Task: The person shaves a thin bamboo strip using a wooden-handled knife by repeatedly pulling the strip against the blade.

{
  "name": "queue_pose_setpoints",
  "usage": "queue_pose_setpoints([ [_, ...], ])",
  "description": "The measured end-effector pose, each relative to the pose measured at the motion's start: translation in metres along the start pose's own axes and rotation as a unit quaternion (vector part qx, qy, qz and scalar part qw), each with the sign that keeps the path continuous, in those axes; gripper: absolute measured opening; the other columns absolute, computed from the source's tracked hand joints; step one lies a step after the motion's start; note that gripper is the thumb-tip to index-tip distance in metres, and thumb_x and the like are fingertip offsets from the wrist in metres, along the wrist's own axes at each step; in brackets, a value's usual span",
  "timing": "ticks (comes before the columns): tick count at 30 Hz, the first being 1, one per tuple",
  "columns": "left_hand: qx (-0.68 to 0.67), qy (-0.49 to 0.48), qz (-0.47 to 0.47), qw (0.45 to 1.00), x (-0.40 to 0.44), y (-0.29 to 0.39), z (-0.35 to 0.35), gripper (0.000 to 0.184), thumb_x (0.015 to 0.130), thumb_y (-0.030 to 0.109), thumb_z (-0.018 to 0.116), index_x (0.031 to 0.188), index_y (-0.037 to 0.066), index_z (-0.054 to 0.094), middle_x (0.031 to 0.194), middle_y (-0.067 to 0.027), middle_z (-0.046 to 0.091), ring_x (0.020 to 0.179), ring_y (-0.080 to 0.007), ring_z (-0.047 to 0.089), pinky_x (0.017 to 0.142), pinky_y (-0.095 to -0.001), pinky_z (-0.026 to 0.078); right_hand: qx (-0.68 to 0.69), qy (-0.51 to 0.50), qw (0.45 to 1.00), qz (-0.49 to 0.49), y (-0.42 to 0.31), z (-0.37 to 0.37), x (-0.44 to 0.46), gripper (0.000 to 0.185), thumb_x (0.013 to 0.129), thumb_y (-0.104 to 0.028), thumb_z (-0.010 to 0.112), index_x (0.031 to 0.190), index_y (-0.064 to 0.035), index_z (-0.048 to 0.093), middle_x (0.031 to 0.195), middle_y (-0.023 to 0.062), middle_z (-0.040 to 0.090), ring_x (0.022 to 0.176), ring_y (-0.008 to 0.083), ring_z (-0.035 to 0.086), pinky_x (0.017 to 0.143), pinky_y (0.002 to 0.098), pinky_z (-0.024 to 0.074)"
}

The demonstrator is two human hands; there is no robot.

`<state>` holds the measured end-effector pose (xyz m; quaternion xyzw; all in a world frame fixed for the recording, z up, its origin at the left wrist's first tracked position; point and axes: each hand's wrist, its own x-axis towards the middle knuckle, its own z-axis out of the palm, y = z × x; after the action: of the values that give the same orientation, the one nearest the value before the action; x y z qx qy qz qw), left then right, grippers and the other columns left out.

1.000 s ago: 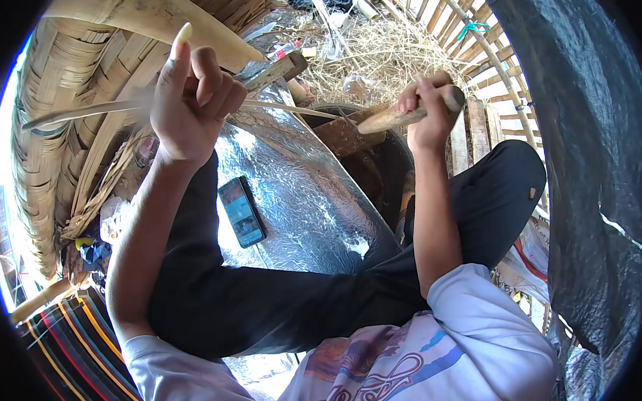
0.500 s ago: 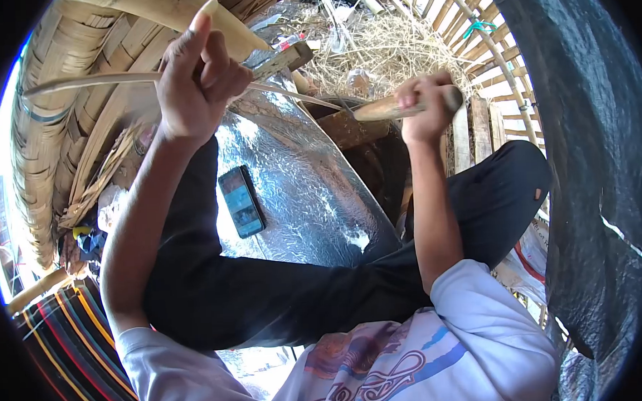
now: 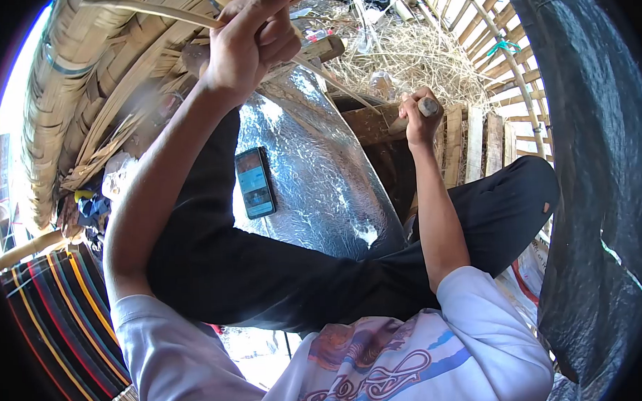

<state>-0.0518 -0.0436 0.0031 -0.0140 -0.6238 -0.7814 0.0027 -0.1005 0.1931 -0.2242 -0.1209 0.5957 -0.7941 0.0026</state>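
Observation:
My left hand (image 3: 246,50) is raised at the upper left, its fingers closed around a long, thin bamboo strip (image 3: 151,11). One end of the strip reaches out to the upper left; the other slopes down toward my right hand (image 3: 421,124). That hand is wrapped round a thick wooden knife handle (image 3: 429,107), whose butt end faces me. The blade is mostly hidden, near the strip's lower end and a wooden block (image 3: 368,124). Whether blade and strip touch I cannot tell.
A phone (image 3: 255,182) lies on a shiny silver-black sheet (image 3: 313,179) between my legs. Straw and shavings (image 3: 429,59) cover the ground ahead. Woven bamboo (image 3: 80,89) stands at left, a dark tarp (image 3: 591,153) at right. A striped cloth (image 3: 61,319) lies lower left.
My left hand has moved up and right in view with the strip. My right hand has turned, so the handle's butt now points toward me. The view has shifted slightly.

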Motion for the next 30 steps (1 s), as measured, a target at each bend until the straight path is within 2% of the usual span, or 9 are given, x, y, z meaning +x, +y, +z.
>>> queue_pose_setpoints([
  [8, 0.032, 0.006, 0.005, 0.999, -0.006, 0.004, -0.002, 0.046, 0.095, 0.028, 0.035, 0.052, 0.012, 0.029, 0.041, 0.0036, 0.020, 0.040, -0.0098, 0.015, 0.045, -0.0279, 0.019, -0.136, -0.110, 0.984, -0.040, -0.003, 0.027, -0.017, 0.020, 0.074, -0.010, 0.067, 0.065, -0.0072, 0.050, 0.054, -0.0036, 0.049, 0.053, 0.0046, 0.046, 0.047, 0.0219, 0.0371],
  [12, 0.045, -0.017, 0.012, 0.999, -0.013, 0.003, 0.000, 0.046, 0.095, 0.026, 0.037, 0.052, 0.011, 0.029, 0.041, 0.0035, 0.019, 0.039, -0.0098, 0.015, 0.045, -0.0280, 0.019, -0.136, -0.177, 0.973, -0.052, -0.002, 0.038, -0.025, 0.020, 0.069, -0.012, 0.068, 0.085, -0.0056, 0.058, 0.053, 0.0022, 0.054, 0.051, 0.0070, 0.050, 0.049, 0.0233, 0.0394],
  [14, 0.104, -0.077, 0.037, 0.991, -0.018, 0.006, 0.007, 0.046, 0.095, 0.027, 0.038, 0.053, 0.011, 0.030, 0.043, 0.0036, 0.020, 0.040, -0.0094, 0.017, 0.045, -0.0275, 0.019, -0.155, -0.234, 0.959, 0.029, -0.016, 0.043, -0.025, 0.039, 0.068, -0.015, 0.069, 0.104, -0.0063, 0.057, 0.052, 0.0032, 0.055, 0.049, 0.0098, 0.053, 0.050, 0.0263, 0.0421],
  [17, 0.115, -0.082, 0.061, 0.988, -0.024, 0.004, 0.019, 0.045, 0.096, 0.030, 0.037, 0.055, 0.010, 0.032, 0.047, 0.0037, 0.021, 0.042, -0.0090, 0.018, 0.046, -0.0267, 0.019, -0.197, -0.286, 0.938, 0.014, -0.006, 0.047, -0.021, 0.050, 0.068, -0.018, 0.069, 0.115, -0.0085, 0.054, 0.049, 0.0014, 0.054, 0.047, 0.0126, 0.053, 0.051, 0.0291, 0.0432],
  [22, 0.059, -0.135, 0.050, 0.988, -0.025, 0.002, -0.002, 0.039, 0.094, 0.040, 0.038, 0.073, 0.008, 0.042, 0.061, 0.0021, 0.030, 0.057, -0.0108, 0.030, 0.060, -0.0263, 0.027, -0.223, -0.305, 0.926, -0.028, 0.014, 0.064, -0.009, 0.029, 0.068, -0.026, 0.068, 0.090, -0.0077, 0.063, 0.072, 0.0100, 0.065, 0.066, 0.0190, 0.064, 0.060, 0.0309, 0.0510],
  [23, 0.199, -0.061, 0.056, 0.976, -0.031, 0.012, -0.014, 0.038, 0.092, 0.042, 0.043, 0.090, 0.004, 0.050, 0.075, -0.0013, 0.043, 0.071, -0.0110, 0.043, 0.070, -0.0276, 0.036, -0.216, -0.304, 0.927, -0.031, 0.016, 0.073, -0.005, 0.029, 0.068, -0.026, 0.068, 0.090, -0.0077, 0.063, 0.072, 0.0100, 0.065, 0.066, 0.0190, 0.064, 0.060, 0.0309, 0.0510],
  [25, 0.365, 0.013, 0.073, 0.928, -0.043, 0.031, -0.028, 0.042, 0.090, 0.044, 0.048, 0.093, 0.003, 0.056, 0.081, -0.0020, 0.054, 0.078, -0.0092, 0.050, 0.072, -0.0258, 0.040, -0.276, -0.317, 0.907, -0.018, 0.019, 0.080, 0.000, 0.030, 0.067, -0.027, 0.068, 0.089, -0.0072, 0.063, 0.071, 0.0090, 0.065, 0.067, 0.0198, 0.064, 0.061, 0.0317, 0.0511],
  [27, 0.436, 0.031, 0.044, 0.898, -0.064, 0.043, -0.085, 0.052, 0.086, 0.046, 0.052, 0.115, 0.003, 0.051, 0.105, -0.0061, 0.057, 0.098, -0.0130, 0.052, 0.087, -0.0287, 0.040, -0.265, -0.333, 0.905, 0.010, 0.010, 0.087, 0.002, 0.029, 0.067, -0.029, 0.066, 0.087, -0.0065, 0.063, 0.072, 0.0099, 0.066, 0.069, 0.0212, 0.064, 0.063, 0.0330, 0.0511],
  [30, 0.305, 0.270, -0.053, 0.912, -0.116, 0.020, -0.141, 0.048, 0.085, 0.042, 0.055, 0.112, 0.003, 0.052, 0.106, -0.0102, 0.058, 0.099, -0.0170, 0.054, 0.088, -0.0318, 0.042, -0.292, -0.324, 0.900, 0.010, -0.001, 0.092, 0.000, 0.026, 0.069, -0.028, 0.061, 0.082, -0.0062, 0.063, 0.070, 0.0109, 0.065, 0.067, 0.0192, 0.064, 0.059, 0.0343, 0.0513],
])
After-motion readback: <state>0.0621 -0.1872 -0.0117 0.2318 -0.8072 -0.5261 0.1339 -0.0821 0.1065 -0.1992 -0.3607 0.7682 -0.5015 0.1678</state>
